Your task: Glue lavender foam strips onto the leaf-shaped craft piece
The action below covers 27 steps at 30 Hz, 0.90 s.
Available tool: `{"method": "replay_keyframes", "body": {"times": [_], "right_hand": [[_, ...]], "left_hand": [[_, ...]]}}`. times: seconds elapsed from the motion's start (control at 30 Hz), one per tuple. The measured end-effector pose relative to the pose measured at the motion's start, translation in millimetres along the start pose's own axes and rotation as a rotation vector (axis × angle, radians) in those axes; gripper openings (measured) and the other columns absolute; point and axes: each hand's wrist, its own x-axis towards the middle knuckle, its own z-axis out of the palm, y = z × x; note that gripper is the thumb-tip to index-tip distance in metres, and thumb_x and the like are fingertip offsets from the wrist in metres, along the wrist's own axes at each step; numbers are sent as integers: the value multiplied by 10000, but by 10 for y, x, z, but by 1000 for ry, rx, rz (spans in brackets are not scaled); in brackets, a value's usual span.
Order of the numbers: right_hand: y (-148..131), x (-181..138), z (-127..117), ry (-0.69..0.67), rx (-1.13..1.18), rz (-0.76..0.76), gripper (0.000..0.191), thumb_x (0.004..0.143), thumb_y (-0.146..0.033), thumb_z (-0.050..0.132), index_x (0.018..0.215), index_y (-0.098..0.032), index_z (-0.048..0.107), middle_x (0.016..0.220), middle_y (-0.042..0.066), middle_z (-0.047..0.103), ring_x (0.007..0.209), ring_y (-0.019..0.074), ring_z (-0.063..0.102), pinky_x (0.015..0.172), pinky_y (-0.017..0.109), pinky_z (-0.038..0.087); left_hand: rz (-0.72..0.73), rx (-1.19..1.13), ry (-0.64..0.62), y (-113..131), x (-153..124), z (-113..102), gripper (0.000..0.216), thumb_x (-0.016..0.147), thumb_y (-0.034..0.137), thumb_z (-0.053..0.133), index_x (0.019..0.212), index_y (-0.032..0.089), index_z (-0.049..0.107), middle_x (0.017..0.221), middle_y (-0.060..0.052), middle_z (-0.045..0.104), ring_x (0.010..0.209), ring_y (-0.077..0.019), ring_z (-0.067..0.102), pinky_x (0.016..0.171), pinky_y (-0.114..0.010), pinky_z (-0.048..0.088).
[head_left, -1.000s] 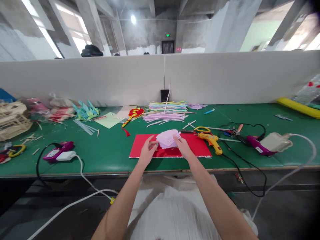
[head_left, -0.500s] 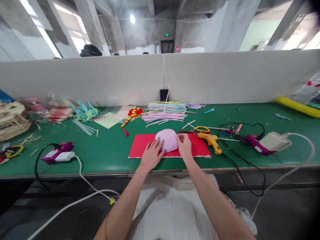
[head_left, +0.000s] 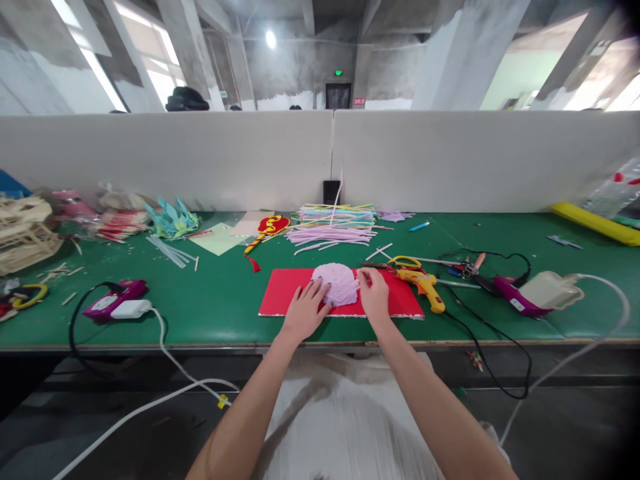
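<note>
One lilac disc (head_left: pixel 342 283) lowered onto one red board (head_left: pixel 281 292).

A pale, crinkled cloth garment (head_left: pixel 343 423) is showing below the grip, while dark polish (head_left: pixel 329 285) is coating nails on the left hand (head_left: pixel 304 309).

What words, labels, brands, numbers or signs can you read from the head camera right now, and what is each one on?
None can be read with certainty.
Green lit sign above the far door: too small.
Red sign beside that door: pale marks, too small.
White label on the left purple device: blurred.
White label on the right purple device: blurred.
Red fan: yellow curls, writing or pattern unclear.
</note>
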Motion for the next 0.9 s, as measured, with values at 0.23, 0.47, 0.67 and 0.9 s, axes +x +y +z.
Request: {"method": "replay_keyframes", "body": {"times": [0.23,0.47,0.67,0.9], "right_hand": [[92,823,-157,-291,-297,-175,246,890,-188,465,1013,-201,678,1052,81,670,1013,215,576,918,337,426],[405,1444,-145,-655,-657,-213,217,891,-262,550,1063,-155,627,1118,103,617,1000,209,594,866,390,494],[586,1358,-16,-735,-726,-251,345,897,-357,547,1188,-171,541,1201,87,565,1013,197,586,853,411,510],[675,1365,-91,-588,-533,-259,149,889,-214,528,978,-160,634,1040,99,656,947,193,607,844,341,474]], "left_hand": [[-11,-6,-13,-2,-4,-7,497,935,425,369,1407,269,366,1519,-24,310,1396,-229,286,1134,-466,240],[-86,-20,38,26,-15,-6,611,869,464,477,1413,215,351,1539,-80,252,1406,-248,262,1156,-482,179],[-155,-79,65,47,-18,-23,734,799,507,548,1413,171,326,1502,-110,332,1401,-241,273,1165,-461,159],[-180,-170,58,20,-2,-36,653,791,400,564,1371,168,373,1486,-111,362,1381,-237,316,1157,-451,198]]}}
